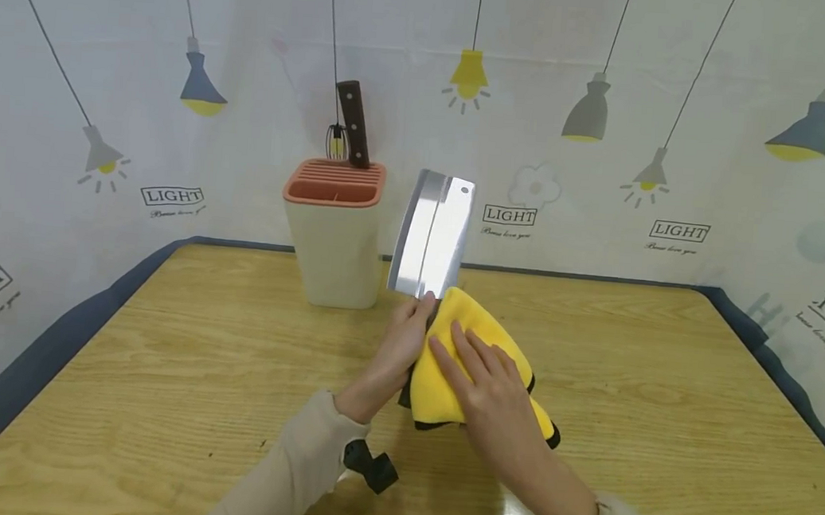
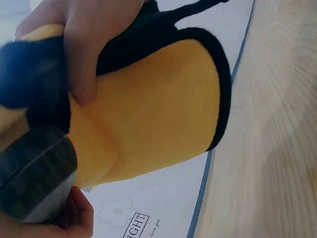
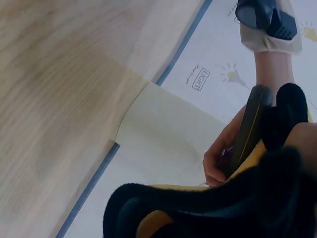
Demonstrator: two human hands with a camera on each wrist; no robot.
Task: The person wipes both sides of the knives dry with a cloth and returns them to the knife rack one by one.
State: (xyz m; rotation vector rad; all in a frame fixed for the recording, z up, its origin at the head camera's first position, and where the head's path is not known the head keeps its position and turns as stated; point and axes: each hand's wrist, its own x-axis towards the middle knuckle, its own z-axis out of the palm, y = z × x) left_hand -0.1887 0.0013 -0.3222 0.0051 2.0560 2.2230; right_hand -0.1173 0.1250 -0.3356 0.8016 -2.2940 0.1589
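Note:
A cleaver is held upright above the table, its shiny broad blade point(image 1: 432, 235) pointing up. My left hand point(image 1: 399, 340) grips its dark handle point(image 3: 250, 131), with the fingers curled around it. In my right hand point(image 1: 496, 399) is a yellow cloth point(image 1: 439, 395) with black edging, lying against the handle just below the blade. The right fingers lie spread over the cloth in the head view, and in the left wrist view the thumb presses on its other side. Much of the handle is hidden behind the cloth.
A cream knife holder point(image 1: 337, 252) with an orange slotted top stands at the back, left of the blade. A brown-handled knife point(image 1: 353, 126) sticks up from it. Behind the wooden table point(image 1: 198, 338) hangs a white curtain point(image 1: 400, 17) printed with lamps.

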